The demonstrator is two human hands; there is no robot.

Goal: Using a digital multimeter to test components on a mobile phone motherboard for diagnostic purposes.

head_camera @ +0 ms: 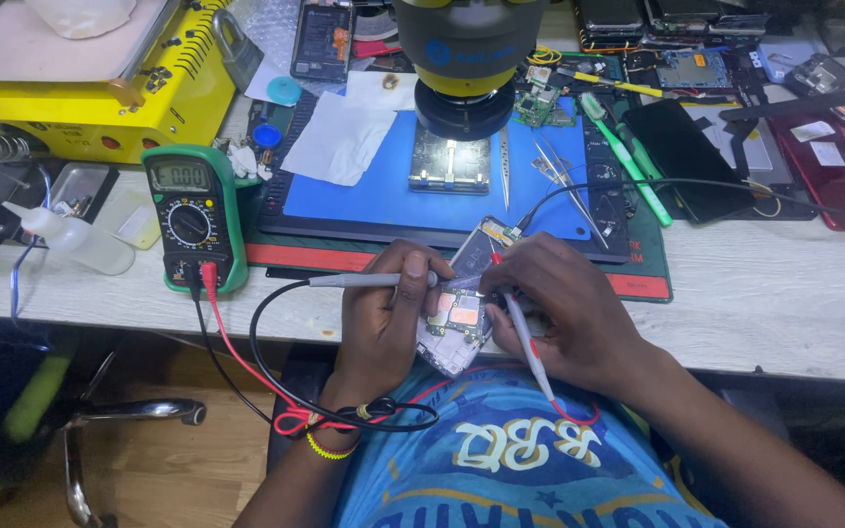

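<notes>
My left hand (383, 318) grips a grey multimeter probe (364, 281) that lies sideways, its tip toward an opened phone (460, 311). The phone shows its circuit board and sits tilted between both hands at the table's near edge. My right hand (564, 308) holds a second grey probe (528, 342) like a pen, its tip on the board. Red and black leads (246, 362) run from the probes down to a green multimeter (194, 217) on the left.
A blue work mat (364, 200) carries a board holder (450, 161), white tissue (337, 137) and tweezers (504, 166) under a microscope head (466, 59). A yellow machine (80, 88) stands back left, a plastic bottle (80, 242) beside it. Phones and parts (814, 147) lie right.
</notes>
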